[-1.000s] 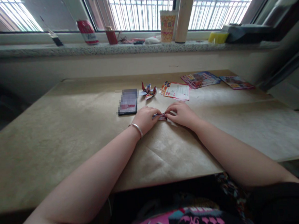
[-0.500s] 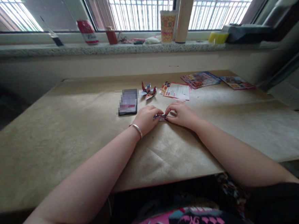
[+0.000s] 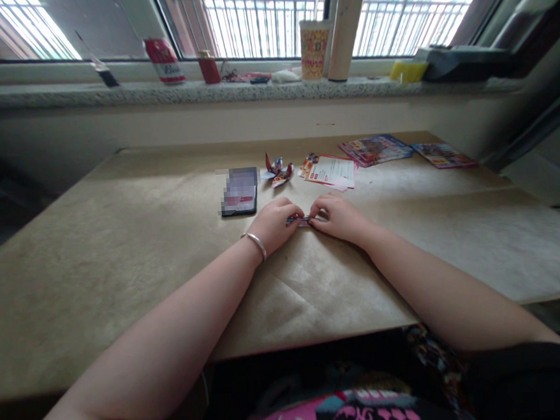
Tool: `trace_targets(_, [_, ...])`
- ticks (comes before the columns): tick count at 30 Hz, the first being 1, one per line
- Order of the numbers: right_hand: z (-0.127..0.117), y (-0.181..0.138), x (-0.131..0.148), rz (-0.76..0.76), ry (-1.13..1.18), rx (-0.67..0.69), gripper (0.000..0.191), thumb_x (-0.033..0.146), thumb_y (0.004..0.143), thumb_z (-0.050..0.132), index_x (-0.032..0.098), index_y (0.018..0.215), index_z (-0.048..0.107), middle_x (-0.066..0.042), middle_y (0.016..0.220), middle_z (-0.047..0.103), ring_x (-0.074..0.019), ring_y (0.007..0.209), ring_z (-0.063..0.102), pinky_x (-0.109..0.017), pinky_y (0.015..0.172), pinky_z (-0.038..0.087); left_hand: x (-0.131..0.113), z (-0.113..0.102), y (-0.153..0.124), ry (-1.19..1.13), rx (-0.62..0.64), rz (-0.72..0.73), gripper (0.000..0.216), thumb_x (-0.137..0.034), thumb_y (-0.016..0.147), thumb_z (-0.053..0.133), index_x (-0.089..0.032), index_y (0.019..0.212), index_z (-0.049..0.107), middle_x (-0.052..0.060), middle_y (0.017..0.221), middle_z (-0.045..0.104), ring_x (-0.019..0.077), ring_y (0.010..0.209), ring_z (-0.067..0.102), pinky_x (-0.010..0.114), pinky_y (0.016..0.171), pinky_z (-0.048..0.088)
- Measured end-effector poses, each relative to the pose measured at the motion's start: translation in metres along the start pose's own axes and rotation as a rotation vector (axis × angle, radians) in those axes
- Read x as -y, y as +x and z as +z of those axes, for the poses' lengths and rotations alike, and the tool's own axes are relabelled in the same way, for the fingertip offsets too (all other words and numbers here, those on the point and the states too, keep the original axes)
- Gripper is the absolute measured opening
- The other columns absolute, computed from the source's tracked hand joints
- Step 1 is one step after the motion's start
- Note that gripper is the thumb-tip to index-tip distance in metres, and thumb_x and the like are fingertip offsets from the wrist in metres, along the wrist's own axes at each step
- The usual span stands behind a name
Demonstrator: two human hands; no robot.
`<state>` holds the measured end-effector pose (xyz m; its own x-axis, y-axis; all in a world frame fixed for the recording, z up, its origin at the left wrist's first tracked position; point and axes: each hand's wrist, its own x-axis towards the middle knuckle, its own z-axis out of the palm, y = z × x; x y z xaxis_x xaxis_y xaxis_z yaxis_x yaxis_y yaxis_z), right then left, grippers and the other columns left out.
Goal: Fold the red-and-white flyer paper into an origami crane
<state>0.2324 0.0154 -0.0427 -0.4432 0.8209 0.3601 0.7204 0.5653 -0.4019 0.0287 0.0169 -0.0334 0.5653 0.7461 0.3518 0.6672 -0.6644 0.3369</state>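
A small folded piece of printed paper (image 3: 303,222) lies on the table between my hands, its ends covered by my fingers. My left hand (image 3: 277,224), with a silver bangle at the wrist, pinches the paper's left end. On the other end, the thumb and fingers of my right hand (image 3: 337,217) are closed in a pinch. Just beyond my hands sit folded paper figures (image 3: 280,171) with pointed red tips. To their left a phone (image 3: 240,192) lies flat, its screen partly blurred out.
Printed sheets (image 3: 330,170) lie behind my right hand. Farther right are a stack of colourful sheets (image 3: 376,150) and another small pile (image 3: 443,154). On the windowsill (image 3: 252,93) stand a red can (image 3: 164,61), a red bottle (image 3: 209,68) and a patterned cup (image 3: 314,51).
Both hands have barely moved; their fingertips have shifted slightly along the folded paper. Everything else on the table stays where it was.
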Motion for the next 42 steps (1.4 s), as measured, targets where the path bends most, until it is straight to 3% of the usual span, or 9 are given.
trace_targets(14, [-0.002,0.002,0.007,0.007,0.023,-0.007,0.005,0.018,0.076,0.065,0.019,0.072,0.062,-0.004,0.078,0.066,-0.0192,0.082,0.056,-0.031,0.076,0.041,-0.002,0.0,0.005,0.132,0.068,-0.085,0.015,-0.023,0.084,0.059,-0.019,0.083,0.074,0.005,0.084,0.066,0.02,0.083,0.062,0.03,0.076,0.048])
trace_targets(21, [0.0,0.001,0.007,0.065,0.036,-0.006,0.004,0.02,0.078,0.064,0.019,0.074,0.063,-0.004,0.08,0.068,-0.0194,0.082,0.057,-0.031,0.075,0.042,-0.002,0.003,0.005,0.139,0.052,-0.062,0.018,-0.021,0.085,0.054,-0.018,0.084,0.072,0.005,0.087,0.066,0.0196,0.085,0.062,0.03,0.079,0.049])
trace_targets(33, [-0.003,-0.001,0.007,0.028,0.031,-0.038,0.006,0.022,0.078,0.063,0.019,0.081,0.067,-0.005,0.081,0.068,-0.0194,0.084,0.058,-0.03,0.075,0.043,-0.003,-0.002,-0.003,-0.031,-0.005,0.041,0.02,-0.023,0.086,0.052,-0.017,0.098,0.067,0.007,0.094,0.068,0.0209,0.091,0.062,0.034,0.085,0.049])
trace_targets(39, [-0.008,0.0,0.008,0.143,0.162,-0.064,0.007,0.023,0.079,0.063,0.019,0.082,0.069,-0.004,0.082,0.07,-0.0176,0.082,0.062,-0.029,0.074,0.045,-0.005,-0.002,-0.005,-0.176,-0.062,0.082,0.032,-0.031,0.08,0.065,-0.017,0.107,0.057,0.007,0.103,0.061,0.0202,0.094,0.059,0.034,0.085,0.051])
trace_targets(42, [-0.009,0.001,0.008,0.223,0.314,-0.053,0.009,0.024,0.079,0.063,0.019,0.082,0.069,-0.003,0.079,0.072,-0.0157,0.074,0.064,-0.028,0.07,0.047,-0.002,0.001,-0.005,-0.221,-0.11,0.145,0.018,-0.023,0.082,0.063,-0.017,0.099,0.06,0.007,0.105,0.057,0.0182,0.098,0.058,0.032,0.089,0.05])
